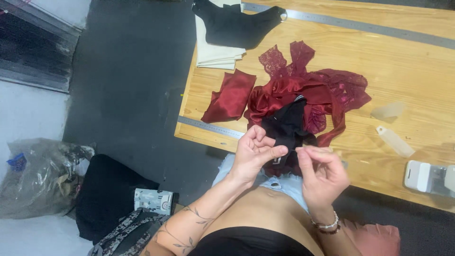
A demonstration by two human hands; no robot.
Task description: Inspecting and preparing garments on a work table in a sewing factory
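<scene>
My left hand pinches the edge of a small black fabric piece between thumb and fingers, just in front of the wooden table's near edge. My right hand, with a bead bracelet at the wrist, has its fingertips closed on something very thin right beside the left thumb; I cannot make out what it is. The black piece lies partly over a heap of dark red satin and lace.
A loose red satin piece lies left of the heap. A folded cream cloth with a black garment sits at the far corner. Metal rulers run along the table edges. A white device sits right. Bags lie on the floor left.
</scene>
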